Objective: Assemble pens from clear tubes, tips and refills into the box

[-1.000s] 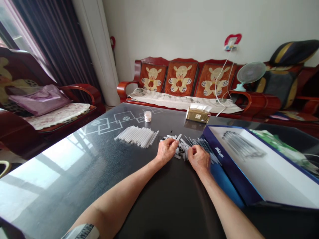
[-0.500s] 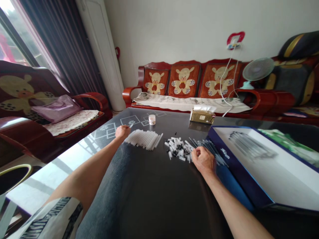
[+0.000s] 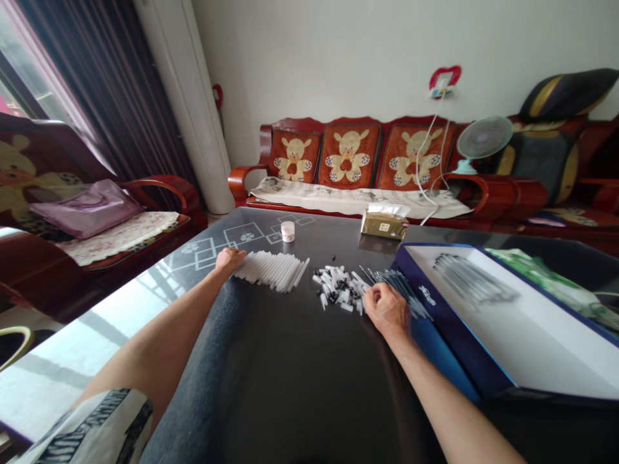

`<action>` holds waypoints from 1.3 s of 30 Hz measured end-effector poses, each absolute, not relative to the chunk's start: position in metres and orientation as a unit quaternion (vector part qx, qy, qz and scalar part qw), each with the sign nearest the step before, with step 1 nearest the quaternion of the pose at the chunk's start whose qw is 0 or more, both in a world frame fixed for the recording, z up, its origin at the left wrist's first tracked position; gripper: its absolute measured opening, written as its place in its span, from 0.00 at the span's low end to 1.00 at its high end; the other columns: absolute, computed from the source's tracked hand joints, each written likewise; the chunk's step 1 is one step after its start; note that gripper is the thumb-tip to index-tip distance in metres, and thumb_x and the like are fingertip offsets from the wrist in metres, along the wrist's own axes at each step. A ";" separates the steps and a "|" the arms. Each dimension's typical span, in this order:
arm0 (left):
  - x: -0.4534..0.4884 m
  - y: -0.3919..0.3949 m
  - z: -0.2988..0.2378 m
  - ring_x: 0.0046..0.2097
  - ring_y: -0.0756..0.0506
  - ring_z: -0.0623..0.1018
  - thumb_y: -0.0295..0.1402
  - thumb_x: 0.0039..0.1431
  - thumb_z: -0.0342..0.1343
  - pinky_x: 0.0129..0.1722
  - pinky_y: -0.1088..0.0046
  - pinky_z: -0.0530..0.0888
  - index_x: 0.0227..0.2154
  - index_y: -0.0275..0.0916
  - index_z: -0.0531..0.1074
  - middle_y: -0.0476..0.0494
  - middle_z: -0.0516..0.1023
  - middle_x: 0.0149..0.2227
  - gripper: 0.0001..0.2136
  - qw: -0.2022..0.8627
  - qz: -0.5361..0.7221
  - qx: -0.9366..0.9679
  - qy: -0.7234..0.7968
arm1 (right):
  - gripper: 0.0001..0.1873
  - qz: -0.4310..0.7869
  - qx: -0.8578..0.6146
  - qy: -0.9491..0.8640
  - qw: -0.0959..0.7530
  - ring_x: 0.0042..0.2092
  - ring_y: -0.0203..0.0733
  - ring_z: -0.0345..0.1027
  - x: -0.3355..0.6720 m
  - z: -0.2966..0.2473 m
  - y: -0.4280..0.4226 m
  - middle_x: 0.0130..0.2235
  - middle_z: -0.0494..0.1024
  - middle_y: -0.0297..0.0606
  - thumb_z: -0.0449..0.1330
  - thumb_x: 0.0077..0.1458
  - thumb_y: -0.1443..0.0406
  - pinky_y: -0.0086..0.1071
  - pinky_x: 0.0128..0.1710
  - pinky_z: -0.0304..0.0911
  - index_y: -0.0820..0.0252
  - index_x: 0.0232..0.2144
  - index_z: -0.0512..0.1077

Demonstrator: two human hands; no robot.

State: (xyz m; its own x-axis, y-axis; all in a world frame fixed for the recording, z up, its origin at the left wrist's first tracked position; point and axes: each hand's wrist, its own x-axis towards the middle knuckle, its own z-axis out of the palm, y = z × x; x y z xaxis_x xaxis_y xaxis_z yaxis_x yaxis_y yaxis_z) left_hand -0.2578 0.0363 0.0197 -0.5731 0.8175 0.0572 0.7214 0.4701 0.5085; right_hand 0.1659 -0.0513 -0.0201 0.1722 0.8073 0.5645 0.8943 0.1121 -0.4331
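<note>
My left hand (image 3: 231, 259) is closed at the left end of a row of white pen barrels (image 3: 271, 270), its fingertips pinching one barrel that is mostly hidden. To the right lies a loose heap of small white and black pen caps (image 3: 338, 287). Beside that heap, my right hand (image 3: 387, 307) rests low over the table with fingers curled together; whatever is in them is hidden. Thin dark pen refills (image 3: 401, 283) lie in a bunch just behind and right of this hand.
A blue-edged white box (image 3: 503, 335) takes up the table's right side, with a bundle of clear-looking sticks (image 3: 474, 278) inside. Farther back stand a small white jar (image 3: 287, 232) and a tissue box (image 3: 384, 223). One tiny black piece (image 3: 333, 258) lies behind the caps.
My left hand has lowered slightly toward the left end of the barrel row. The right hand stays by the caps and refills. The whole view has shifted a little.
</note>
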 end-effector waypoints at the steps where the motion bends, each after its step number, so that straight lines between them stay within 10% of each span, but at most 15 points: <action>1: -0.258 0.037 0.020 0.43 0.41 0.77 0.36 0.51 0.55 0.38 0.73 0.69 0.35 0.38 0.78 0.40 0.80 0.39 0.12 0.100 0.241 0.451 0.853 | 0.08 -0.056 -0.664 -0.642 0.379 0.31 0.39 0.64 0.166 -0.020 -0.052 0.27 0.73 0.37 0.55 0.52 0.61 0.31 0.31 0.51 0.59 0.26 0.69; 39: 0.021 -0.045 -0.011 0.34 0.48 0.74 0.33 0.65 0.47 0.33 0.74 0.64 0.33 0.41 0.75 0.47 0.76 0.28 0.12 -0.135 0.400 0.774 0.473 | 0.13 -0.119 -0.609 -0.669 0.409 0.43 0.43 0.69 0.226 0.052 -0.026 0.40 0.77 0.43 0.49 0.58 0.68 0.32 0.47 0.60 0.60 0.39 0.73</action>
State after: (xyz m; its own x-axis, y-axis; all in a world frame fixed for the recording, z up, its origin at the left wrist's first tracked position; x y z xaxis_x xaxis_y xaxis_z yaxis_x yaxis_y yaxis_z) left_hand 0.0209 -0.0447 -0.0112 0.2334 0.6233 0.7464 0.8390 -0.5170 0.1694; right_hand 0.2256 -0.0260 0.0516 0.0763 0.7170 0.6928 0.9123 0.2301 -0.3386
